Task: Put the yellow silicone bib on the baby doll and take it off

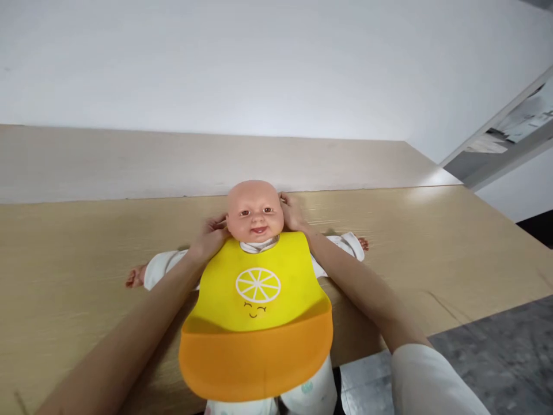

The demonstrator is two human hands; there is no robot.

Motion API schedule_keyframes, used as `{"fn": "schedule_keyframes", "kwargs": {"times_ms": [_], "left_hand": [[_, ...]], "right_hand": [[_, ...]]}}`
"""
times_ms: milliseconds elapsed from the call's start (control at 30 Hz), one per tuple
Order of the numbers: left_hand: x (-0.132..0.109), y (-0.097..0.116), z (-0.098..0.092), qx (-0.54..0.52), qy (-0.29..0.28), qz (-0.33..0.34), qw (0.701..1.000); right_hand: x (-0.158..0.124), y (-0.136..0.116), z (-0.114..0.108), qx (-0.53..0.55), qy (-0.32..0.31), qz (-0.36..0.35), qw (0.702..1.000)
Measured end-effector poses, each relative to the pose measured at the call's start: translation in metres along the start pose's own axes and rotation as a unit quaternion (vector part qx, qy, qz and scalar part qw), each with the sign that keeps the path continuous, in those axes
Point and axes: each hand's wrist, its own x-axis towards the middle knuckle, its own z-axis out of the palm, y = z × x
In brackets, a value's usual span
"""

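A baby doll in white clothes lies on its back with its arms spread. Over its chest is a yellow silicone bib with a lemon-slice print and an orange catch pocket. My left hand is curled at the bib's upper left end, close beside the doll's head. On the other side my right hand closes around the bib's upper right end, its fingers reaching behind the head. The fingertips of both hands and the bib's neck ends are hidden behind the doll's head and neck.
The doll rests on a light wooden table, its legs toward the near edge. A pale raised board runs along the back against a white wall. Grey floor shows at the lower right.
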Motion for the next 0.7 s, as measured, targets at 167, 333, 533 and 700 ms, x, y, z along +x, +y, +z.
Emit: {"fn": "schedule_keyframes", "kwargs": {"times_ms": [167,333,533,700], "left_hand": [[0.001,-0.001,-0.005,-0.023,-0.024,-0.043,0.999],[0.002,0.001,-0.008,0.012,-0.056,-0.075,0.996],[0.003,0.001,-0.013,0.078,-0.071,-0.079,0.991],[-0.006,0.012,-0.015,0.122,-0.089,-0.081,0.985]], "right_hand": [[-0.007,-0.02,-0.006,-0.096,0.034,-0.018,0.995],[-0.007,-0.025,-0.009,-0.194,0.023,0.017,0.981],[-0.003,-0.019,-0.013,-0.264,0.006,0.006,0.964],[-0.01,-0.02,-0.013,-0.272,-0.009,0.025,0.962]]}}
